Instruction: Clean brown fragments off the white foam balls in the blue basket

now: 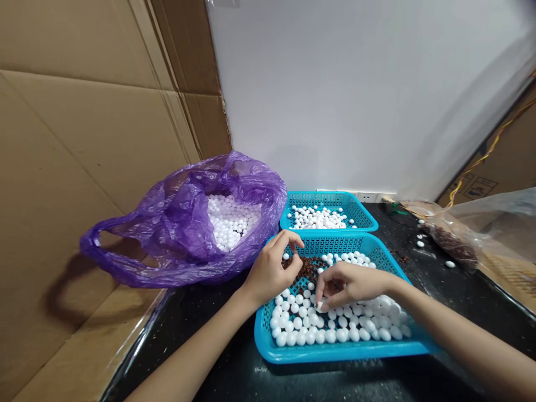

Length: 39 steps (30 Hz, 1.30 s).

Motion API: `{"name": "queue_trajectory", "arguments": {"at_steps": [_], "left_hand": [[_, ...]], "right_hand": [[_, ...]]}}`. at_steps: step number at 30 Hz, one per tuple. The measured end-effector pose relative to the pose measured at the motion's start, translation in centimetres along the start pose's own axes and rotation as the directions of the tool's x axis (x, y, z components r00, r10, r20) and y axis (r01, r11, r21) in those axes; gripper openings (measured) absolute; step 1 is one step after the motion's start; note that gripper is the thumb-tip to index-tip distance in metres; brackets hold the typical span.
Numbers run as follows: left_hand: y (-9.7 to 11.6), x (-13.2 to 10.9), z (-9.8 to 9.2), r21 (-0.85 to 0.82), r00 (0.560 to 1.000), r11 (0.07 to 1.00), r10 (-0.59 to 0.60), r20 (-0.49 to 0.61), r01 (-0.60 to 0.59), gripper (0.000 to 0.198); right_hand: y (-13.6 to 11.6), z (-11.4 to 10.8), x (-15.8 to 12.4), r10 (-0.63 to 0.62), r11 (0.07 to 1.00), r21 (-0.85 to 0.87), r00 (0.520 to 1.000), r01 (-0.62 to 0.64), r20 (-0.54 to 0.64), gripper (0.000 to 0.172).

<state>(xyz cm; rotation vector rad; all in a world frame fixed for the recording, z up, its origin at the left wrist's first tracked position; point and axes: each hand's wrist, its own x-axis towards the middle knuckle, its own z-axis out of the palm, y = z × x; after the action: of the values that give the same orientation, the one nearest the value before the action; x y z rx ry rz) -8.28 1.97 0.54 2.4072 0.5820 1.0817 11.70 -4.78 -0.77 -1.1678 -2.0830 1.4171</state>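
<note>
Head view: small white oval beads (343,335) fill blue basket (335,353).

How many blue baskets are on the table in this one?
2. The near basket at the front holds white balls and brown bits; the far basket stands just behind it by the wall. None seem hidden.

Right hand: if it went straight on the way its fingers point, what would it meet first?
The right hand points left and down, fingertips at the white balls in the near blue basket. Those come first; beyond them, probably the left hand, though depth is unclear.
</note>
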Motion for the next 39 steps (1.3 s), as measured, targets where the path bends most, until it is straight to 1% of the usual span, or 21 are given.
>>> {"name": "queue_trajectory", "arguments": {"at_steps": [1,2,3,4,5,6,7,8,9,10,11,12,15,17,19,22,25,27,31,36,39], "left_hand": [[-0.1,0.0,0.1,0.007,1.0,1.0,-0.019,-0.003,0.019,0.019],[-0.1,0.1,0.1,0.012,0.999,0.999,-0.033,-0.008,0.033,0.019],[-0.2,0.1,0.1,0.016,0.999,0.999,-0.045,-0.009,0.045,0.018],[-0.2,0.1,0.1,0.02,0.999,0.998,-0.051,-0.01,0.051,0.018],[-0.2,0.1,0.1,0.025,0.998,0.998,-0.055,-0.008,0.055,0.017],[-0.1,0.0,0.1,0.03,0.998,0.998,-0.059,-0.003,0.059,0.017],[-0.1,0.0,0.1,0.035,0.998,0.997,-0.063,0.004,0.063,0.016],[-0.1,0.0,0.1,0.042,0.997,0.997,-0.071,0.014,0.071,0.016],[-0.1,0.0,0.1,0.052,0.996,0.995,-0.083,0.025,0.082,0.016],[-0.1,0.0,0.1,0.066,0.994,0.993,-0.099,0.04,0.096,0.016],[-0.1,0.0,0.2,0.083,0.991,0.99,-0.118,0.064,0.113,0.016],[-0.1,0.1,0.2,0.106,0.985,0.986,-0.141,0.096,0.131,0.016],[-0.3,0.1,0.3,0.203,0.961,0.964,-0.21,0.181,0.173,0.016],[-0.4,0.1,0.4,0.285,0.95,0.942,-0.24,0.198,0.178,0.017],[-0.6,0.1,0.4,0.374,0.949,0.914,-0.245,0.2,0.157,0.017],[-0.7,0.1,0.3,0.484,0.955,0.868,-0.229,0.189,0.113,0.02],[-0.7,-0.1,0.2,0.551,0.963,0.831,-0.209,0.171,0.083,0.021],[-0.6,-0.2,0.3,0.579,0.958,0.812,-0.217,0.186,0.072,0.019],[-0.4,-0.4,0.4,0.581,0.939,0.811,-0.248,0.237,0.067,0.015],[-0.4,-0.5,0.7,0.538,0.943,0.839,-0.238,0.233,0.079,0.019],[-0.4,-0.5,0.7,0.538,0.934,0.841,-0.241,0.263,0.066,0.015]], "right_hand": [[0.0,0.0,0.0,0.004,1.0,0.003,1.0,-0.004,0.008,0.023],[0.1,-0.1,0.0,-0.005,1.0,0.006,0.999,0.005,-0.048,0.023],[0.1,-0.2,0.0,-0.025,1.0,0.005,0.986,0.026,-0.165,0.024],[0.2,-0.4,0.1,-0.051,0.999,-0.004,0.946,0.053,-0.32,0.024],[0.4,-0.5,0.1,-0.078,0.997,-0.021,0.872,0.077,-0.483,0.026],[0.6,-0.8,0.2,-0.1,0.995,-0.04,0.774,0.097,-0.625,0.029],[0.8,-1.0,0.3,-0.113,0.993,-0.053,0.679,0.108,-0.725,0.033],[1.0,-1.1,0.3,-0.117,0.992,-0.06,0.617,0.112,-0.779,0.036],[1.2,-1.2,0.3,-0.116,0.992,-0.062,0.59,0.11,-0.799,0.04],[1.3,-1.3,0.3,-0.111,0.993,-0.064,0.593,0.1,-0.798,0.042],[1.4,-1.3,0.3,-0.108,0.994,-0.069,0.614,0.086,-0.782,0.041],[1.4,-1.3,0.2,-0.108,0.994,-0.084,0.646,0.068,-0.756,0.039],[1.2,-1.1,0.2,-0.129,0.984,-0.176,0.735,0.014,-0.666,0.024],[1.1,-0.9,0.2,-0.137,0.974,-0.224,0.767,-0.01,-0.627,0.014],[1.0,-0.9,0.2,-0.131,0.969,-0.245,0.782,-0.028,-0.609,0.011],[1.3,-0.9,0.3,-0.131,0.964,-0.265,0.796,-0.038,-0.59,0.013],[1.4,-0.9,0.3,-0.135,0.958,-0.285,0.818,-0.037,-0.559,0.012],[1.4,-0.8,0.4,-0.136,0.954,-0.298,0.832,-0.037,-0.538,0.011],[1.2,-0.8,0.4,-0.139,0.949,-0.313,0.84,-0.038,-0.525,0.01],[1.2,-0.8,0.4,-0.13,0.947,-0.318,0.843,-0.052,-0.523,0.01],[1.3,-0.8,0.4,-0.126,0.944,-0.324,0.844,-0.058,-0.521,0.01]]}}
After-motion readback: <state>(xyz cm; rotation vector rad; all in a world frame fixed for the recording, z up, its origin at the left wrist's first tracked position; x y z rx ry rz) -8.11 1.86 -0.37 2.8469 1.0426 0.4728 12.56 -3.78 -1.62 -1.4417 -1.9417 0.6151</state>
